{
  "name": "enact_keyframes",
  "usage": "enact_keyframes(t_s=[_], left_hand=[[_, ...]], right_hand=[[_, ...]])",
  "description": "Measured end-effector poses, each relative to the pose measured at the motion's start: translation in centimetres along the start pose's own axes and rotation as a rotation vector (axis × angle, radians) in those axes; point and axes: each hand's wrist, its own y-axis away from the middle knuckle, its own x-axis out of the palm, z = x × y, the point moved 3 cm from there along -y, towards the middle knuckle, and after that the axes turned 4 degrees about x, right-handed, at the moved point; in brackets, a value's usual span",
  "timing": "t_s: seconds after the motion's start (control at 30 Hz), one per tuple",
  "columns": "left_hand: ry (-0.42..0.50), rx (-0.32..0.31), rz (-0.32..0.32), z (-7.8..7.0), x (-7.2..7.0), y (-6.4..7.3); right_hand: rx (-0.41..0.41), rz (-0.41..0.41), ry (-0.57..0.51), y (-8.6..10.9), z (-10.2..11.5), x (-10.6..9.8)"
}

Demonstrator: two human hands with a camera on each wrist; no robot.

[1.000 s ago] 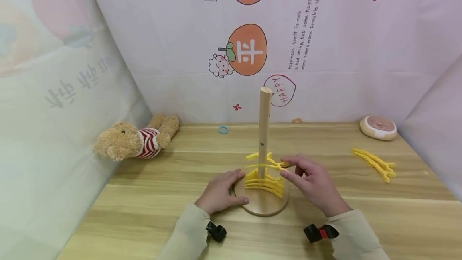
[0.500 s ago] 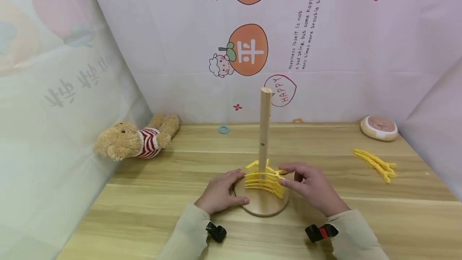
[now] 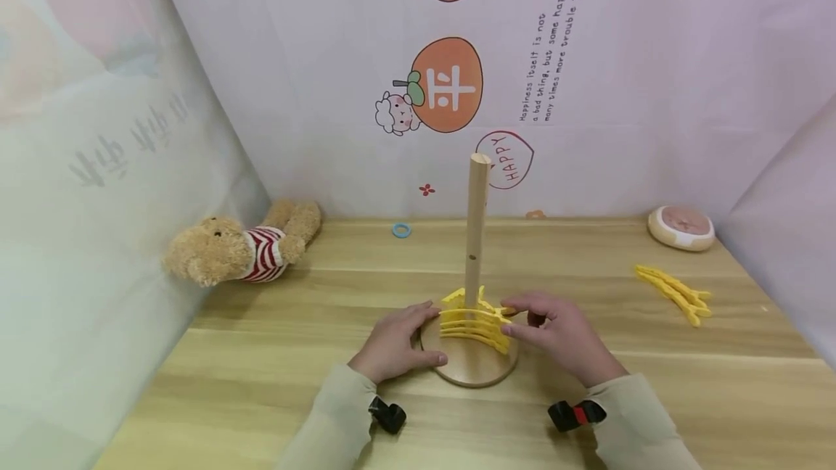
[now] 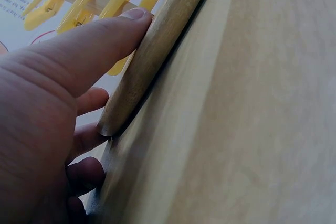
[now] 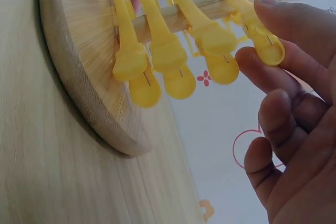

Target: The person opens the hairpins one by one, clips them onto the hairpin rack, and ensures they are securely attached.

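A wooden stand with an upright round post [image 3: 477, 231] rises from a round base [image 3: 473, 370] in the head view. Yellow alligator hair clips [image 5: 168, 53] are stacked in layers around the foot of the post. My left hand [image 3: 397, 343] grips the left edge of the base, its thumb on the rim in the left wrist view. Between thumb and index finger, my right hand [image 3: 555, 328] pinches the handle end of the topmost hair clip [image 5: 236, 3]. That clip lies across the post, just above the others; the remaining right fingers are loosely curled.
Two yellow hair clips [image 3: 679, 296] lie on the table to the right. Behind them is a round cushion-like object [image 3: 682, 229]. At the back left lie a teddy bear [image 3: 242, 249] and a blue ring [image 3: 401, 231]. A printed cloth [image 3: 326, 129] hangs behind the table.
My right hand has come down with the pinched hair clip, from above the stack to its top layer. My left hand has stayed at the base. The head view has shifted slightly.
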Motion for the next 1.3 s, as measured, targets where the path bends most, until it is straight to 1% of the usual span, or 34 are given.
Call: enact_keyframes(t_s=[0.17, 0.33, 0.53, 0.7, 0.87, 0.97, 1.03, 1.17, 1.3], left_hand=[[-0.002, 0.000, -0.003, -0.16, 0.29, 0.07], [-0.005, -0.004, 0.000, -0.15, 0.01, 0.11], [-0.015, 0.003, -0.021, 0.02, -0.40, 0.08], [-0.014, 0.000, -0.003, -0.01, -0.07, 0.15], [-0.017, -0.008, -0.006, -0.05, 0.11, 0.10], [-0.019, -0.008, -0.001, -0.13, -0.02, 0.04], [-0.020, 0.003, -0.005, -0.23, -0.21, 0.02], [-0.012, -0.004, -0.002, -0.29, -0.35, 0.08], [-0.007, -0.011, 0.012, -0.18, 0.03, 0.14]], right_hand=[[-0.040, -0.022, 0.074, 0.23, -0.02, 0.03], [-0.058, -0.024, 0.106, 0.08, 0.03, 0.08], [-0.040, -0.020, 0.062, -0.34, 0.09, 0.32], [-0.012, -0.022, 0.057, -0.12, 0.07, 0.41], [-0.018, -0.028, 0.065, -0.03, 0.02, 0.40], [-0.029, -0.032, 0.075, -0.11, 0.01, 0.35], [-0.033, -0.034, 0.071, -0.22, -0.02, 0.33], [-0.031, -0.039, 0.036, -0.29, -0.23, 0.28], [-0.023, -0.051, -0.018, -0.02, -0.56, 0.07]])
